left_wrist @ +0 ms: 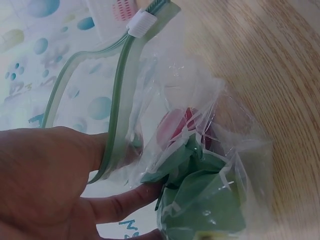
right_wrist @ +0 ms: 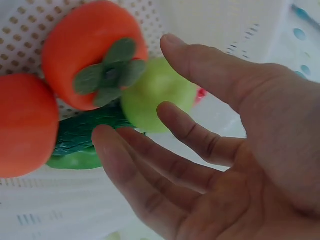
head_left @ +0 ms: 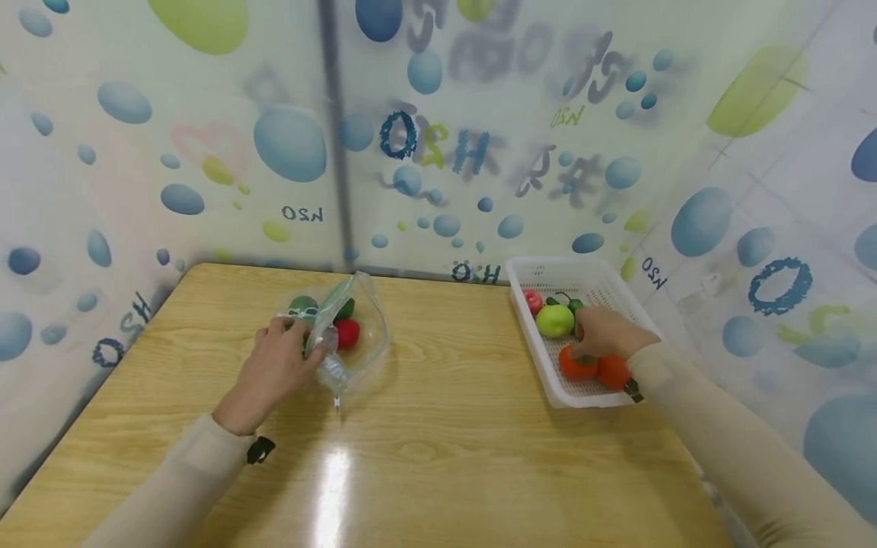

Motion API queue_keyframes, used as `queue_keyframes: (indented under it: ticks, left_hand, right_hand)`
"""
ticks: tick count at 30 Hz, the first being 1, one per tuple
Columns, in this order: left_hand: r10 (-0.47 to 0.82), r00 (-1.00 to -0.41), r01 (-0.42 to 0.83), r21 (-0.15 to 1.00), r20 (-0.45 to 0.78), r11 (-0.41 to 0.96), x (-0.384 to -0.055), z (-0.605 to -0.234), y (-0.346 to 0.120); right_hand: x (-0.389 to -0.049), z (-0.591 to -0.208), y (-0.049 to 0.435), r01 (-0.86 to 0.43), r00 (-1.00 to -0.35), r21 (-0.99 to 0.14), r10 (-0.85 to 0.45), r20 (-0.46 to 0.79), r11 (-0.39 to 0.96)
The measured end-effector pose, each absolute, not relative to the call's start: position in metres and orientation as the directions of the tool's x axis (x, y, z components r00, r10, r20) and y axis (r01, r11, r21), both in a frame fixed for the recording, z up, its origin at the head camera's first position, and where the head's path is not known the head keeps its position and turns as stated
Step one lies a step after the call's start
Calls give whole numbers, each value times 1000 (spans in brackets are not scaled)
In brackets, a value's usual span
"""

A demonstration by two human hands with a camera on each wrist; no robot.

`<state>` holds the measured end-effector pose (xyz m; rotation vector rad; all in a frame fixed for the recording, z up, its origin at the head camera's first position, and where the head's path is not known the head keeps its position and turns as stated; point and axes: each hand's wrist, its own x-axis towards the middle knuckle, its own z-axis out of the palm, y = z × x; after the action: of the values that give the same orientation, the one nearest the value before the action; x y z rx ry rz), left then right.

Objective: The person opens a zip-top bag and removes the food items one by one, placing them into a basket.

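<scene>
My left hand point(head_left: 270, 373) holds a clear zip bag point(left_wrist: 120, 95) by its mouth, the thumb passing behind the green zip strip. Inside the bag lie a red round item point(head_left: 347, 333) and a green leafy-looking vegetable point(left_wrist: 202, 205), partly hidden by plastic folds. On the right, my right hand point(head_left: 610, 332) reaches into a white perforated basket point(head_left: 537, 358). Its thumb and fingers are spread apart around the space above a persimmon point(right_wrist: 95, 55), with nothing held. A second persimmon point(right_wrist: 22, 125), a green apple point(right_wrist: 155, 97) and a dark green cucumber point(right_wrist: 92, 130) lie close by.
A reddish fruit point(head_left: 532, 302) sits at the basket's far left corner, with a green pepper point(right_wrist: 75, 159) beside the cucumber. The wooden table point(head_left: 438, 426) extends between bag and basket. A patterned wall curtain point(head_left: 425, 205) stands right behind the table's far edge.
</scene>
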<state>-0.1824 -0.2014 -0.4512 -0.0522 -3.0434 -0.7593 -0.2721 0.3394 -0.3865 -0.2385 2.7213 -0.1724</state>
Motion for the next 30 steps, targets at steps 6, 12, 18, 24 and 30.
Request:
queue_keyframes:
  ticks: [6,12,18,24,30]
  left_hand:
    - [52,-997,73,463,58,883,-183,-452,-202]
    - [68,-994,102,460,91,882,-184,-452,-205]
    - [68,-988,127,467,141,875,-184,-454,-208]
    - [72,-972,171,465,223,868,-188,-457,-206]
    - [71,-974,168,484,213,859,-191,-457,-202]
  right_hand:
    - [-267,-376,333,-141,-919,-205,-205,-337,969]
    - [-259,-364,315,-192,-948,-222,-239,-209,956]
    - [-242,-352,276,-308,-947,-219,-320,-22,926]
    - [-225,-348,228,-514,-858,-274,-492,148,813]
    - [-219,-357,174,-702,-706,-386,-659,261,599]
